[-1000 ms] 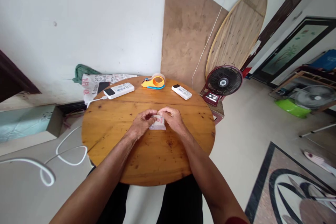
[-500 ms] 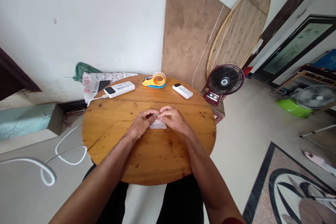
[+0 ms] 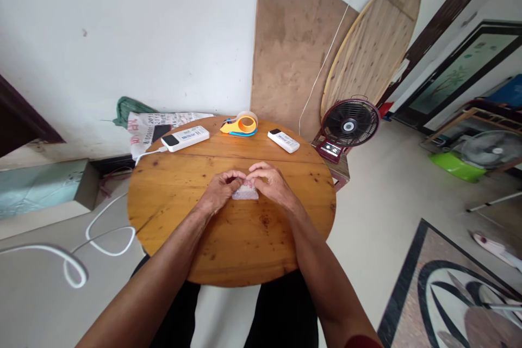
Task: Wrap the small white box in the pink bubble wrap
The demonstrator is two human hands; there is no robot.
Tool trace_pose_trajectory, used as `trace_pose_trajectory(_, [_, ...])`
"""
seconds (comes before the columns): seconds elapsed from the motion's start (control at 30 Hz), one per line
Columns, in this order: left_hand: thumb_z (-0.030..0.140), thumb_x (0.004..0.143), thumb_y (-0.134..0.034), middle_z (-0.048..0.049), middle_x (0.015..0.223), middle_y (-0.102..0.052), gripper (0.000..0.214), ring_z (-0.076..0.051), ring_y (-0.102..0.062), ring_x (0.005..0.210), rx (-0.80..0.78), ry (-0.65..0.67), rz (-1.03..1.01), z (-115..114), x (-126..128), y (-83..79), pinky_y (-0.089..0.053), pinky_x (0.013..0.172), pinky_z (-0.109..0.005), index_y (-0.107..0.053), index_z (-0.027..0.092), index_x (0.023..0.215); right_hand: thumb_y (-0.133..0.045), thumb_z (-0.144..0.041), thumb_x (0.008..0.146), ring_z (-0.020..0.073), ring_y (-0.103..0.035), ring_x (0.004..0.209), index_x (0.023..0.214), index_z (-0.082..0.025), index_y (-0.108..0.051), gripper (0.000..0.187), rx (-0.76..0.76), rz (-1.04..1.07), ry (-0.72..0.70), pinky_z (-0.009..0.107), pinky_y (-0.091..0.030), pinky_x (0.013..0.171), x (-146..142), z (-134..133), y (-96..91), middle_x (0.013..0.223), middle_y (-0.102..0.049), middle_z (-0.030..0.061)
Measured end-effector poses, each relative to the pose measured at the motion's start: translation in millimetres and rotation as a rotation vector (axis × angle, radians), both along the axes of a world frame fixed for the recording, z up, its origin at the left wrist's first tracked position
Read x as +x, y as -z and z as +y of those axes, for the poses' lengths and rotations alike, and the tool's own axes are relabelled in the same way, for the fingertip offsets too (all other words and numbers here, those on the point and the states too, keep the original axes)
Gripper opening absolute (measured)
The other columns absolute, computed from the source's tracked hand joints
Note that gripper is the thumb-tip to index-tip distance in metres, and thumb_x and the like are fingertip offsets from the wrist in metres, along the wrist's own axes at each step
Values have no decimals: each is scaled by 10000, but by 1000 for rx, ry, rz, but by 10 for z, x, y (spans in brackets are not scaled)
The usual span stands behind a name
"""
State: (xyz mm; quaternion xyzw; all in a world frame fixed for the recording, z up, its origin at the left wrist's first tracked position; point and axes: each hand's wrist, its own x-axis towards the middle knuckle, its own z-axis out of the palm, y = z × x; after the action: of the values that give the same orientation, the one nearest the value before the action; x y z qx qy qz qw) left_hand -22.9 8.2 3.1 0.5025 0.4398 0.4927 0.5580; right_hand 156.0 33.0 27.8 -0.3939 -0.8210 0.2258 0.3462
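Observation:
A small see-through plastic packet (image 3: pixel 245 194) with red marks near its upper part lies at the middle of the round wooden table (image 3: pixel 232 250). My left hand (image 3: pixel 222 190) is closed, its thumb and fingertips pinching the packet's far left edge. From the other side, my right hand (image 3: pixel 271 185) curls in with thumb and forefinger together on the far right edge. The two sets of fingertips almost meet. They hide the packet's upper edge, and what is inside it cannot be made out.
Along the table's far side are a white power bank (image 3: pixel 187 138) with a white cable (image 3: pixel 151 152), a yellow tape dispenser (image 3: pixel 231 128) and a smaller white device (image 3: pixel 283 141). A dark red fan (image 3: pixel 349 124) stands off the right edge; a printed sack (image 3: pixel 138 133) lies behind the left.
Red marks on the packet now show between my fingertips where it looked whitish before. My right fingers have shifted slightly; both hands stay in nearly the same place.

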Motion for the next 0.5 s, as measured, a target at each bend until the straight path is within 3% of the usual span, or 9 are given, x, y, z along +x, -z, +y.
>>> trace_pose_trajectory(0.3, [436, 601, -768, 17, 697, -631, 343, -103, -466, 599, 24, -31, -12, -2, -3, -16, -342, 588, -231, -694, 161, 793, -566, -114, 760, 190, -563, 942, 806, -215, -732, 200, 338, -221, -41, 360, -348, 904, -80, -85, 11, 1002, -683, 19])
trace_pose_trajectory(0.5, [433, 593, -789, 3, 725, -671, 361, -104, -474, 586, -5, -37, -34, -12, -1, -23, -341, 575, -229, -705, 164, 818, -535, -128, 781, 159, -618, 896, 774, -218, -724, 209, 262, 12, 97, 308, -422, 880, -24, 28, 44, 945, -693, 20])
